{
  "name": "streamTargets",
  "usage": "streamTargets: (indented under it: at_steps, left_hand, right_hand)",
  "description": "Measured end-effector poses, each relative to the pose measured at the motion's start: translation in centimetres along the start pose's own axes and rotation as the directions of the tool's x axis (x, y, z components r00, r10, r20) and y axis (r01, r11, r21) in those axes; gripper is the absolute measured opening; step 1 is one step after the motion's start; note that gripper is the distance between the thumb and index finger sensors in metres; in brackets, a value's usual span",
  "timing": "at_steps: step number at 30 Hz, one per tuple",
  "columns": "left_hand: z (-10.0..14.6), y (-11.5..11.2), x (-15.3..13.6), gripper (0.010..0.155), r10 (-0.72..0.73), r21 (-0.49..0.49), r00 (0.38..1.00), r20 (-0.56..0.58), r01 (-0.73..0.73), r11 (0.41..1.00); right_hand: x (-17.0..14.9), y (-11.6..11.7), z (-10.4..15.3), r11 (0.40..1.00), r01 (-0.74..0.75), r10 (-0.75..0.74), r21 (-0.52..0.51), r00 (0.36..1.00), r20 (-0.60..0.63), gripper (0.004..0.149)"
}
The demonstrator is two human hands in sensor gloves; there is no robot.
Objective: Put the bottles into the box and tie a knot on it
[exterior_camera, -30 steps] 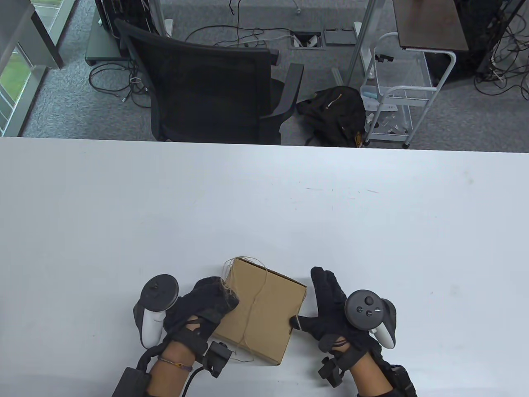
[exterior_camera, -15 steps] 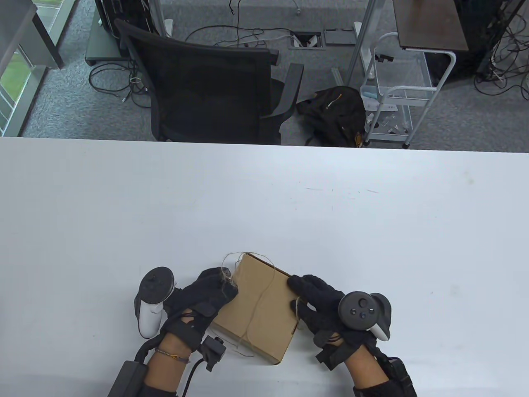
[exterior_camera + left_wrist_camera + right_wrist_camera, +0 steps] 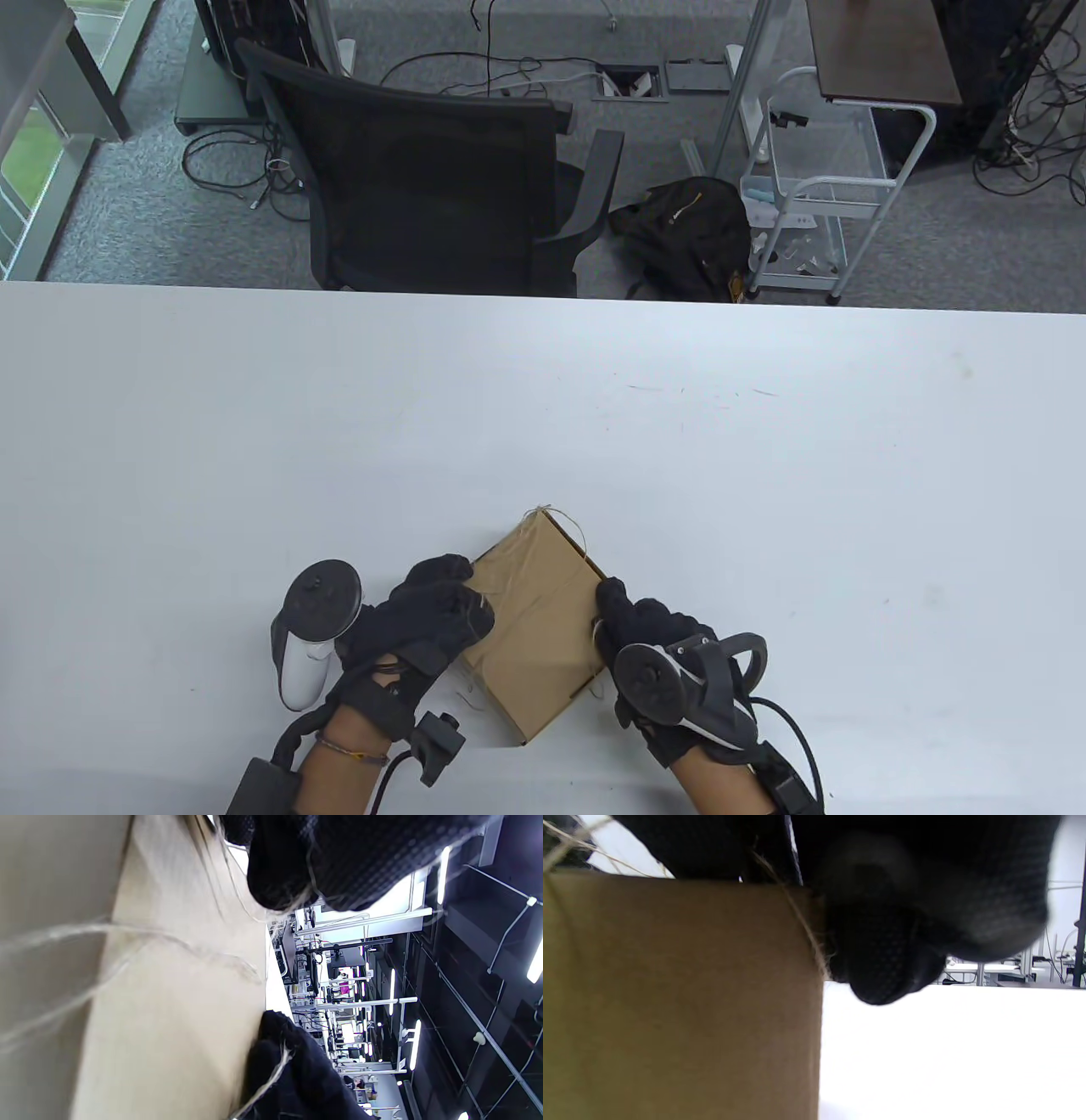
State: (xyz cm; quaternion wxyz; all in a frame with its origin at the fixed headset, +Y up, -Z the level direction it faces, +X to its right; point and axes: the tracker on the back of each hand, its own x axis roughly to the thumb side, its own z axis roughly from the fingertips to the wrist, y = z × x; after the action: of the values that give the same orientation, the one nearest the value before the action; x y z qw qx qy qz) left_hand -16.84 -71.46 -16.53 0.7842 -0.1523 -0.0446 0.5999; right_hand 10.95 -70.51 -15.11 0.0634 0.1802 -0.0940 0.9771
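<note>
A closed brown cardboard box (image 3: 534, 611) sits near the table's front edge, tipped up on an edge and turned cornerwise. Thin twine (image 3: 560, 519) loops loosely round it. No bottles show. My left hand (image 3: 441, 603) curls over the box's left edge, with a wisp of twine under its fingers (image 3: 297, 866). My right hand (image 3: 632, 624) grips the box's right side, its wrist rolled over. In the right wrist view a twine strand (image 3: 806, 929) runs down between the gloved fingers (image 3: 903, 921) and the box wall (image 3: 670, 984). In the left wrist view, twine (image 3: 127, 935) crosses the box (image 3: 169, 1005).
The white table (image 3: 594, 407) stretches far back and to both sides of the box. Beyond its far edge stand a black office chair (image 3: 424, 170) and a white wire cart (image 3: 814, 187), with cables on the floor.
My right hand went from open beside the box to gripping its right side, and the wrist rolled over. The box turned and tipped up, shifting slightly right. The left hand kept its hold.
</note>
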Motion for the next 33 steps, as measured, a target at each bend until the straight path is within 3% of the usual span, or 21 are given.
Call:
streamTargets:
  at_steps: [7, 11, 15, 22, 28, 33]
  left_hand:
    - [0.8, -1.0, 1.5, 0.052, -0.144, 0.074, 0.983, 0.117, 0.136, 0.988]
    - [1.3, -1.1, 1.7, 0.051, -0.076, 0.020, 0.990, 0.118, 0.074, 0.997]
    - [1.3, -0.8, 1.0, 0.050, 0.002, 0.049, 0.993, 0.120, -0.008, 0.999]
    - [0.3, 0.1, -0.6, 0.046, 0.219, 0.081, 0.948, 0.229, -0.243, 0.967]
    - [-0.4, 0.5, -0.9, 0.047, 0.242, 0.078, 0.943, 0.228, -0.266, 0.961]
    - [-0.6, 0.9, -1.5, 0.039, 0.314, 0.098, 0.921, 0.230, -0.343, 0.934]
  right_hand:
    - [1.7, -0.4, 0.7, 0.993, -0.119, 0.119, -0.021, 0.993, -0.004, 0.050]
    - [2.5, -0.4, 0.8, 0.986, -0.163, 0.163, -0.024, 0.987, -0.005, 0.050]
    - [2.8, -0.5, 0.9, 0.986, -0.164, 0.164, -0.042, 0.986, -0.003, 0.049]
    - [3.7, -0.8, 1.3, 0.979, -0.203, 0.203, -0.035, 0.979, 0.009, 0.048]
    - [4.0, -0.5, 1.5, 0.979, -0.199, 0.199, -0.046, 0.980, -0.017, 0.048]
    - [4.1, -0.6, 1.6, 0.977, -0.204, 0.203, -0.053, 0.979, -0.023, 0.048]
